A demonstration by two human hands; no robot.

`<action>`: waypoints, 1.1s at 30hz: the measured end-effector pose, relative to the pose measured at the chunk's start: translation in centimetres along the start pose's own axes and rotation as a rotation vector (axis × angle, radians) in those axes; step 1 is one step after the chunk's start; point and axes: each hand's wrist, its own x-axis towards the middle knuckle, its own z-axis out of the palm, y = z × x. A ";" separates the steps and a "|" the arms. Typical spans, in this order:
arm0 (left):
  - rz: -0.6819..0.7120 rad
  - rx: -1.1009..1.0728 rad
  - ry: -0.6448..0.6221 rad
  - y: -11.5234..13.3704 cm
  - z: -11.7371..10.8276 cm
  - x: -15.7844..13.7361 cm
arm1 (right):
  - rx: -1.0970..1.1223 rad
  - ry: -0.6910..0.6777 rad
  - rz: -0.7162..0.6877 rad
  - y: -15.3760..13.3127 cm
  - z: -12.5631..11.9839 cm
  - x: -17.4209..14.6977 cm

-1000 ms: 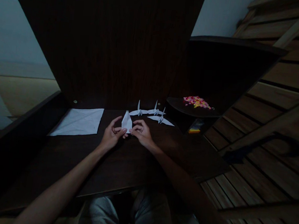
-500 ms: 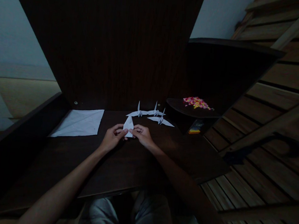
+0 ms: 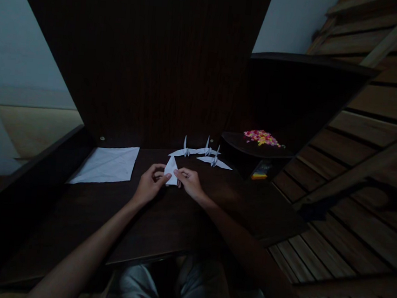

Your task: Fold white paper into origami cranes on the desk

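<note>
A small piece of folded white paper [image 3: 171,169], pointed at the top and flat at the bottom, is held up just above the dark desk. My left hand [image 3: 152,181] pinches its left side, the thumb lying across the lower front. On the other edge, my right hand [image 3: 189,182] grips it with the thumb on the front face and fingers behind. The fingertips at the back are partly hidden by the paper. Beyond it stand three white paper cranes [image 3: 214,161] with wings spread, close together near the back panel.
White creased paper sheets [image 3: 107,164] lie at the desk's left, beside a raised side board [image 3: 30,175]. On a low corner shelf [image 3: 244,146] at right is a heap of small pink, red and yellow pieces [image 3: 262,137]. A small yellow-edged item [image 3: 259,176] sits underneath.
My right thumb has shifted up slightly along the paper's right edge. The left hand keeps its grip. The whole view has moved a little; the cranes and sheets stay in place.
</note>
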 end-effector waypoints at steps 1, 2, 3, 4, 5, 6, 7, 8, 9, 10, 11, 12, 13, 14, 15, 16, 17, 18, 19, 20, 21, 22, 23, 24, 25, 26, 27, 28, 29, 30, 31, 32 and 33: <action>0.039 0.023 0.038 -0.1 0.0 0.0 | 0.009 0.010 0.005 0.1 0.1 0.0; 0.072 0.069 0.062 -0.2 -0.1 -0.1 | 0.020 0.016 0.009 0.1 0.2 0.0; 0.106 0.138 0.071 -0.2 -0.2 -0.1 | 0.034 0.021 0.010 0.1 0.2 -0.1; 0.151 0.213 0.071 -0.1 -0.3 -0.1 | 0.049 0.024 0.009 0.1 0.3 -0.1; 0.208 0.284 0.069 0.1 -0.4 -0.1 | 0.066 0.027 0.005 0.1 0.4 -0.1; 0.254 0.344 0.067 0.3 -0.5 -0.1 | 0.084 0.029 -0.001 0.0 0.4 -0.2; 0.288 0.384 0.067 0.4 -0.6 -0.1 | 0.102 0.030 -0.006 0.0 0.4 -0.2; 0.313 0.414 0.071 0.6 -0.6 -0.1 | 0.120 0.032 -0.009 -0.1 0.4 -0.2; 0.324 0.433 0.079 0.6 -0.7 -0.1 | 0.135 0.033 -0.008 -0.1 0.4 -0.2; 0.328 0.446 0.089 0.7 -0.7 -0.1 | 0.147 0.036 -0.003 -0.1 0.4 -0.2; 0.329 0.455 0.097 0.7 -0.7 -0.1 | 0.156 0.039 0.004 -0.1 0.4 -0.2; 0.327 0.460 0.096 0.6 -0.7 -0.1 | 0.162 0.043 0.011 -0.1 0.4 -0.2; 0.325 0.461 0.085 0.6 -0.7 -0.1 | 0.164 0.050 0.014 0.0 0.4 -0.1; 0.325 0.459 0.067 0.6 -0.6 -0.2 | 0.162 0.060 0.014 0.0 0.3 -0.1; 0.326 0.455 0.045 0.6 -0.6 -0.2 | 0.158 0.070 0.012 0.1 0.3 -0.1; 0.326 0.450 0.024 0.7 -0.5 -0.3 | 0.152 0.082 0.008 0.1 0.2 -0.1; 0.324 0.446 0.011 0.7 -0.5 -0.3 | 0.145 0.090 0.004 0.2 0.2 -0.1; 0.320 0.441 0.005 0.7 -0.5 -0.3 | 0.141 0.093 0.003 0.3 0.2 -0.1; 0.314 0.435 0.005 0.7 -0.5 -0.4 | 0.140 0.091 0.006 0.4 0.1 0.0; 0.307 0.429 0.006 0.8 -0.5 -0.4 | 0.144 0.083 0.011 0.4 0.1 0.0; 0.299 0.421 0.005 0.7 -0.5 -0.4 | 0.150 0.073 0.017 0.5 0.1 0.0; 0.291 0.413 0.003 0.7 -0.5 -0.4 | 0.155 0.063 0.022 0.6 0.1 0.0; 0.284 0.405 -0.002 0.7 -0.5 -0.4 | 0.159 0.054 0.025 0.7 0.1 0.1; 0.276 0.397 -0.007 0.6 -0.5 -0.4 | 0.160 0.047 0.025 0.8 0.1 0.1; 0.265 0.389 -0.016 0.6 -0.5 -0.4 | 0.161 0.040 0.021 0.9 0.0 0.2; 0.254 0.384 -0.027 0.6 -0.4 -0.4 | 0.162 0.034 0.016 0.9 0.0 0.2; 0.246 0.379 -0.037 0.7 -0.4 -0.4 | 0.164 0.028 0.011 1.0 0.0 0.3; 0.243 0.375 -0.046 0.7 -0.4 -0.4 | 0.167 0.021 0.006 1.0 -0.1 0.3; 0.241 0.371 -0.053 0.8 -0.3 -0.4 | 0.171 0.014 0.004 1.0 -0.1 0.4; 0.241 0.367 -0.060 0.9 -0.3 -0.4 | 0.174 0.006 0.003 1.0 -0.2 0.4; 0.243 0.364 -0.065 1.0 -0.3 -0.4 | 0.176 0.000 0.002 1.0 -0.2 0.4; 0.242 0.362 -0.067 1.1 -0.3 -0.4 | 0.175 -0.004 0.002 1.0 -0.2 0.4; 0.239 0.362 -0.070 1.1 -0.3 -0.4 | 0.174 -0.005 0.000 1.0 -0.2 0.4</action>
